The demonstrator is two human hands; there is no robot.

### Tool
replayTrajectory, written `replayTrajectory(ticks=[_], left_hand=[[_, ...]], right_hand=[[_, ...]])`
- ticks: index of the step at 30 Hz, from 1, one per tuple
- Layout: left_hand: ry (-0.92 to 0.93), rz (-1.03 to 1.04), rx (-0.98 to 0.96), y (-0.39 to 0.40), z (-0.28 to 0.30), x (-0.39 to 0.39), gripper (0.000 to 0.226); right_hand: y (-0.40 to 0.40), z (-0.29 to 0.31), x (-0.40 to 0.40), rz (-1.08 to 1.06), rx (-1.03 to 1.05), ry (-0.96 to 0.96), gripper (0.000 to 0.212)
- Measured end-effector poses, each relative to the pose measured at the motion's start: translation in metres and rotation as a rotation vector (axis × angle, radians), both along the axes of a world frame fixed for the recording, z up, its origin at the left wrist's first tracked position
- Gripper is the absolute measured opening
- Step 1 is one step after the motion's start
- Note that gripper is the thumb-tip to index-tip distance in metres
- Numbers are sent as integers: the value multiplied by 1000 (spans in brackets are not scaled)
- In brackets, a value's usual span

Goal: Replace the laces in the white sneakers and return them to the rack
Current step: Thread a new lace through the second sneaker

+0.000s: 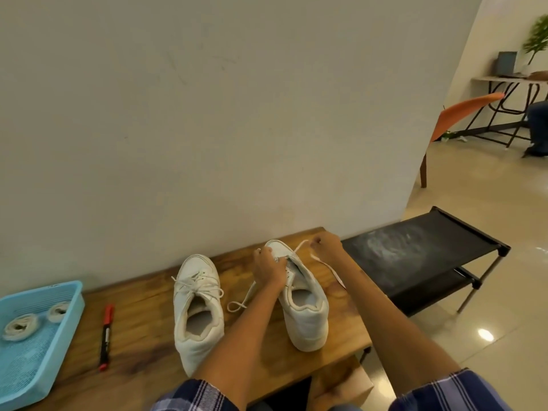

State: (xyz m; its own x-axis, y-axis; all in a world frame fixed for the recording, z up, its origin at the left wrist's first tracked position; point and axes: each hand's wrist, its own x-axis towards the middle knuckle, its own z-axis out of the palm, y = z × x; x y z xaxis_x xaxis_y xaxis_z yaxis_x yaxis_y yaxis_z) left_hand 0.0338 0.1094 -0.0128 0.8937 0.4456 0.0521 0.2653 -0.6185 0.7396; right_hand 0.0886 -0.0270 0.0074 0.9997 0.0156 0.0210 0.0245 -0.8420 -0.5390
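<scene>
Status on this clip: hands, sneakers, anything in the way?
Left hand holds right sneaker at the eyelets. Right hand pinches its lace, pulled taut. Left sneaker laced, untouched. Rack bare; nothing in the way.

Plain off-white wall (207,114) ahead. Glossy beige tile floor (474,188) right, ceiling-light glare on it. Orange chair (462,112), black-legged table (504,81), potted plant (536,37) beyond.
</scene>
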Motion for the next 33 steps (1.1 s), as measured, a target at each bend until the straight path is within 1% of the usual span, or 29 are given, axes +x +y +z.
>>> replayTrajectory(ticks=[1,3,5,7,8,9,10,12,14,16,19,21,24,27,33], left_hand=[[-3,4,9,0,2,0,34],[-46,49,0,1,10,-2,29],[-134,102,-80,3,23,-3,26],[-196,105,-212,5,41,-1,32],[-210,99,-272,6,53,2,33],[-228,93,-320,6,69,6,32],[-239,85,-355,7,86,11,29],[-291,58,-388,6,123,18,22],[-368,11,-439,3,164,19,21],[-454,-29,-442,2,204,17,22],[-591,-73,-399,4,264,6,20],[-659,-78,-423,5,300,-3,18],[-707,-84,-474,3,341,-17,19],[-739,-72,-531,0,360,-31,19],[-765,-57,-595,-6,364,-52,12]], right_hand=[[1,3,0,30,-19,19,32],[2,14,0,58,26,2,24],[6,31,0,100,118,-78,30],[14,54,-3,131,249,-136,35],[19,66,-6,132,341,-132,36],[24,82,-7,147,384,-159,34],[31,96,-5,167,409,-197,28],[43,129,-6,165,419,-274,9],[53,165,-11,133,418,-370,11],[61,197,-17,99,417,-465,13],[68,248,-34,37,593,-579,11],[72,280,-48,8,708,-635,9],[77,319,-68,-8,873,-674,8],[77,339,-82,9,941,-670,5],[69,341,-97,14,1054,-606,4]])
